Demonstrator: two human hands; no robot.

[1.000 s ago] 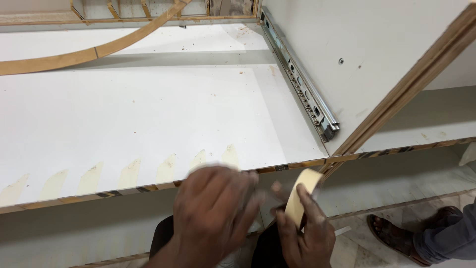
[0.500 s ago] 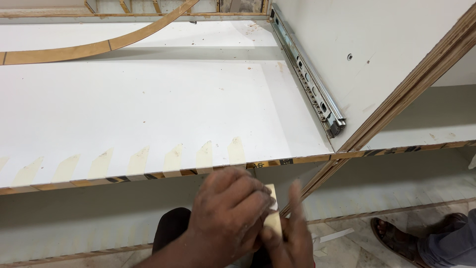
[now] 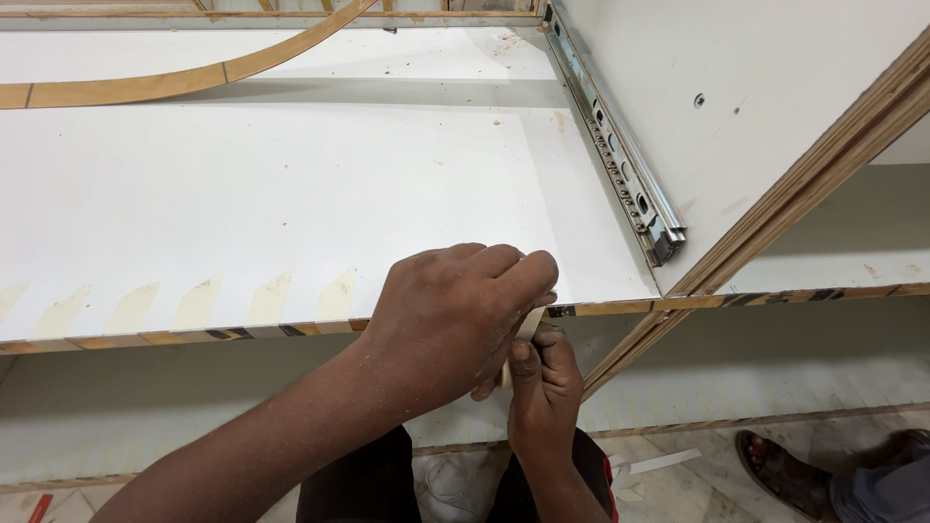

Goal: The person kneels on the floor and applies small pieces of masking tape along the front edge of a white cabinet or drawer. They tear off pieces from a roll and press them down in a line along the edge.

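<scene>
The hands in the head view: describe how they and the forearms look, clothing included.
Both hands are bare: no gloves, rings or watch visible. The left hand and the right hand carry pale dust flecks. Both forearms are uncovered with no sleeve in sight.

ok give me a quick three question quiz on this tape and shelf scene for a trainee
1. True or false: the left hand lies above the right hand at the front edge of the white panel.
2. What do both hands grip? A) a screwdriver B) a strip of beige masking tape C) a pencil
3. Fill in: the metal drawer slide is fixed to the ____ side wall of the cabinet.

Key: 1 true; 2 B; 3 right
</scene>
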